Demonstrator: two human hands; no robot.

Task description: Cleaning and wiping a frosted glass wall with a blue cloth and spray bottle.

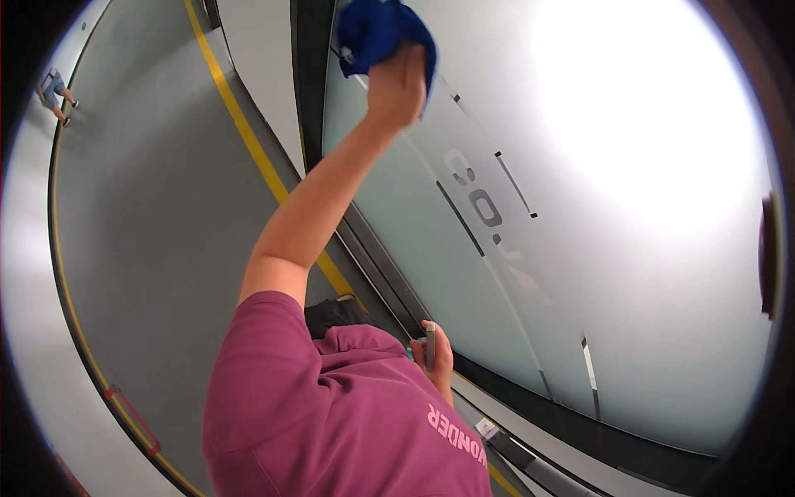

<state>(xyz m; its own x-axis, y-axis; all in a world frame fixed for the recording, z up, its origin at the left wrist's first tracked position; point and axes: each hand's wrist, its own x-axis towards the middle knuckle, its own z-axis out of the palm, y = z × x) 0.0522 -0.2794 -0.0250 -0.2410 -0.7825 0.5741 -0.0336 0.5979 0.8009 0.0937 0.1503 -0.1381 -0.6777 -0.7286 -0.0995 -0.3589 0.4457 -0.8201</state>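
Note:
My left hand point(400, 84) is raised at arm's length and grips a bunched blue cloth point(372, 34). The cloth lies over the upper left part of a frosted glass panel point(422, 248), near its dark frame point(310, 81); whether it touches the glass I cannot tell. Low beside my body, my right hand point(442, 354) is closed around a small grey object point(430, 348) with a pale top. A bit of teal shows next to it, and the rest is hidden by my fingers and shirt. Clear cut-out marks and lettering point(484, 205) run across the frosted glass.
A grey floor point(161, 236) with a yellow line point(248, 133) stretches to the left. Another person point(54, 96) stands far off by a white wall point(28, 323). A red frame-like fixture point(133, 422) sits along that wall's foot. A dark rail point(528, 460) runs at lower right.

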